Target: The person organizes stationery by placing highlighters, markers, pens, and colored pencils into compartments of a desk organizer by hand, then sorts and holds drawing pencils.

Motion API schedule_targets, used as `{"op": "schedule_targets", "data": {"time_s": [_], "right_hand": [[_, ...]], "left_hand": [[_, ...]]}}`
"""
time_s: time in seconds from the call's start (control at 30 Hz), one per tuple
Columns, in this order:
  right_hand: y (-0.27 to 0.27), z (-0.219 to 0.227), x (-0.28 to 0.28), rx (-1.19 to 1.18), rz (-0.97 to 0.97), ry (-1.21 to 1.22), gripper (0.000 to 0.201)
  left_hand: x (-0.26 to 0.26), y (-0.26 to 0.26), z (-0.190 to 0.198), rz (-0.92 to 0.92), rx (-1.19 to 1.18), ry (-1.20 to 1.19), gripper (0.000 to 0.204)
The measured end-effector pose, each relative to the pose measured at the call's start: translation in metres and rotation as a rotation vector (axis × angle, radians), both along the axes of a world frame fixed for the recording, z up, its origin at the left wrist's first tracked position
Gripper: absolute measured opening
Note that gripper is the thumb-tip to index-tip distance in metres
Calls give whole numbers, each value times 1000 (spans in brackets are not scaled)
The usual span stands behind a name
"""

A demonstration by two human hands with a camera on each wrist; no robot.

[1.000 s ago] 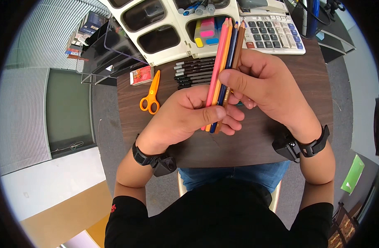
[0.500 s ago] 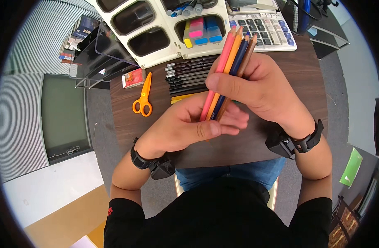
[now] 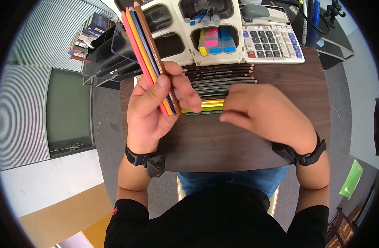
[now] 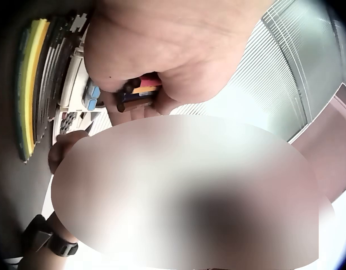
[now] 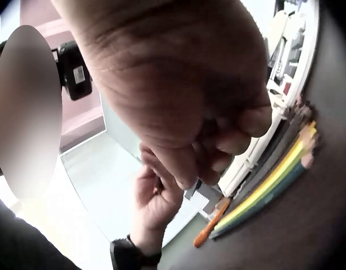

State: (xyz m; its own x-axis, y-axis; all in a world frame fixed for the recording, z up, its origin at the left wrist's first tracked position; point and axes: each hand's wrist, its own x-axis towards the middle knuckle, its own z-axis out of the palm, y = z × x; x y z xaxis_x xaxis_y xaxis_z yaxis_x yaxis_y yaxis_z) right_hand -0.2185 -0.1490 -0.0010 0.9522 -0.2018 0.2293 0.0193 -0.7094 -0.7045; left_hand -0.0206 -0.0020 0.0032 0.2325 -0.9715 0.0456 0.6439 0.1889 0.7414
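My left hand (image 3: 150, 99) grips a bundle of pink, orange, dark blue and brown pencils (image 3: 147, 35), thumb across them, tips pointing away from me. Their blunt ends (image 4: 142, 98) show below the palm in the left wrist view. Black, grey, yellow and green pencils (image 3: 204, 113) lie side by side on the table. Over the right part of that row is my right hand (image 3: 266, 111), its thumb apart from bent fingers. In the right wrist view these loosely curled fingers (image 5: 232, 143) hold nothing visible, above the row (image 5: 268, 194).
Behind the row stands a white organizer (image 3: 218, 60) with highlighters (image 3: 212, 41) and pens. A calculator (image 3: 272, 43) sits at the back right, beside a mesh pen holder (image 3: 307, 29). At the back left is a dark wire rack (image 3: 100, 62). Orange scissors (image 5: 209, 228) show in the right wrist view.
The left hand has moved left with the pencil bundle, which now tilts left. The right hand has let go of the bundle and come down beside the row, whose yellow and green pencils are now uncovered.
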Motion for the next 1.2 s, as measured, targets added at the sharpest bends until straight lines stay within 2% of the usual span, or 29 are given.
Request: {"op": "schedule_targets", "data": {"time_s": [0.1, 0.3, 0.63, 0.83, 0.9, 0.97, 1.03, 1.13, 1.2], "right_hand": [[7, -3, -2, -234, 95, 132, 14], [10, -5, -3, -280, 28, 122, 11], [10, -2, -6, -340, -18, 123, 9], [10, 2, -8, -380, 75, 231, 9], [8, 6, -6, -383, 25, 28, 10], [7, 13, 1, -438, -46, -33, 10], [3, 17, 2, -489, -119, -89, 10], [-3, 18, -1, -426, -152, -143, 12], [-4, 20, -4, -268, -187, -194, 15]], "left_hand": [[-5, -3, -1, -14, -18, -49, 30], [-7, -2, -6, -106, -3, -117, 32], [-10, -4, -4, -89, 63, -181, 33], [-10, -3, -5, -80, 78, -192, 30], [-10, -5, -4, -71, 88, -200, 29], [-11, -6, -3, 15, 187, -366, 26], [-10, -6, -3, -2, 241, -413, 24], [-14, -6, 0, 8, 314, -515, 22], [-14, -6, -2, 34, 335, -568, 22]]}}
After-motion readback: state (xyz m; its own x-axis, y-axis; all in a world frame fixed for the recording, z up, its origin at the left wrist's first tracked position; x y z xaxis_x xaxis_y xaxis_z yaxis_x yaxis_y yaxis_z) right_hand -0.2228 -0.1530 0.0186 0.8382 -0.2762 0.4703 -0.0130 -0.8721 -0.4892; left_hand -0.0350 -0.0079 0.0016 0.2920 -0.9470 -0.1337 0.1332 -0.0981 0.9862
